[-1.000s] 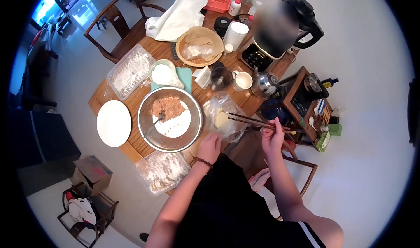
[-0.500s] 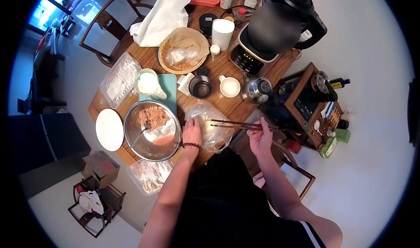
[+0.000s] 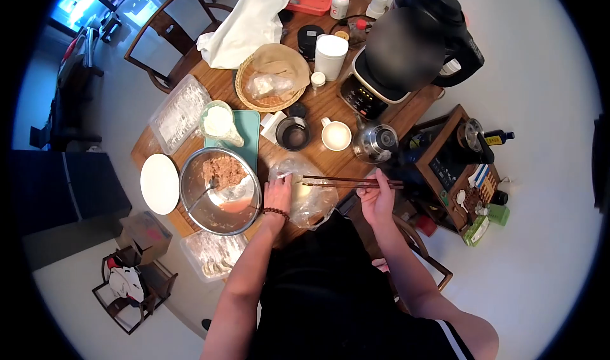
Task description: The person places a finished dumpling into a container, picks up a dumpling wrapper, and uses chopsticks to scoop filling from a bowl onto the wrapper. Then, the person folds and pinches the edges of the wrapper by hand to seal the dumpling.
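Observation:
My right hand point(image 3: 377, 198) grips dark wooden chopsticks point(image 3: 343, 182), whose tips reach over a clear plastic bag point(image 3: 308, 201) with something pale and round in it. My left hand point(image 3: 277, 195), with a beaded bracelet at the wrist, is at the bag's left edge, its fingers together and their tips touching the plastic; what they pinch is too small to name. To its left is a steel bowl point(image 3: 241, 225) of minced filling point(image 3: 222, 171) with a spoon in it. Two floury trays point(image 3: 180, 114) lie behind and in front of the bowl, the nearer one point(image 3: 213, 255) partly hidden.
A white plate point(image 3: 159, 183) stands left of the bowl. Behind are a flour scoop point(image 3: 219, 122) on a teal board point(image 3: 250, 131), a wicker basket point(image 3: 298, 93), a dark cup point(image 3: 293, 133), a mug point(image 3: 336, 135), a glass kettle point(image 3: 376, 143) and a black appliance point(image 3: 362, 96).
Over the last second my left hand has moved left from the near table edge onto the bag's edge. The chopsticks have shifted left, their tips now over the bag. The camera view has shifted.

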